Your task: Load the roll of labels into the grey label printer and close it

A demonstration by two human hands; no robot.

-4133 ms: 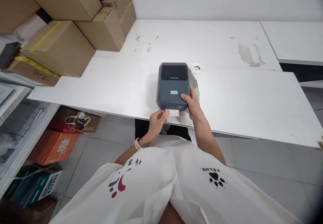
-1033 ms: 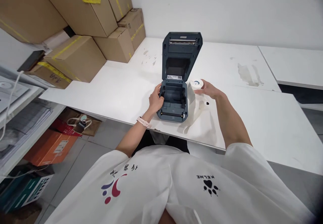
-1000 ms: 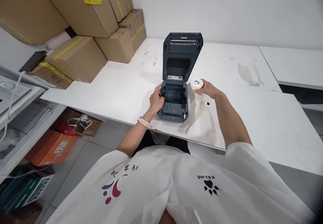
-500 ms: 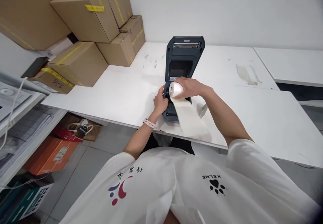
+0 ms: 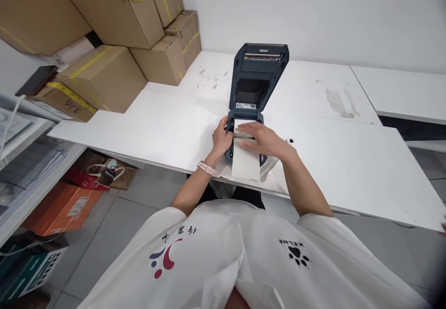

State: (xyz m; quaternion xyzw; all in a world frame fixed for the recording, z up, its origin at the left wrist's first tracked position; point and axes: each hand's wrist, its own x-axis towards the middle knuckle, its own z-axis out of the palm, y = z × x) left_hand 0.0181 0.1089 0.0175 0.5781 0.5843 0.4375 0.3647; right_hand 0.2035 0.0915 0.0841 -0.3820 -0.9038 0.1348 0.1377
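Note:
A dark label printer [image 5: 259, 79] stands on the white table with its lid raised. The roll of label paper [image 5: 240, 123] lies inside its bay, partly hidden under my right hand. From the roll a loose strip of label paper [image 5: 245, 166] runs over the printer's front towards the table edge. My left hand [image 5: 221, 138] grips the printer's left side, thumb on the rim and fingers behind. Above the roll and strip, my right hand [image 5: 264, 140] is spread with fingers pointing left and nothing held in it; whether its fingertips touch the paper I cannot tell.
Cardboard boxes [image 5: 101, 74] are stacked at the table's left. A small white roll-like object [image 5: 290, 141] shows beside my right wrist. The white table [image 5: 313, 169] reaches far to the right, and a shelf [image 5: 31, 146] stands at lower left.
The paper roll has gone down from my right hand into the printer bay. My right hand has let go and opened out. The strip now hangs straight over the printer's front.

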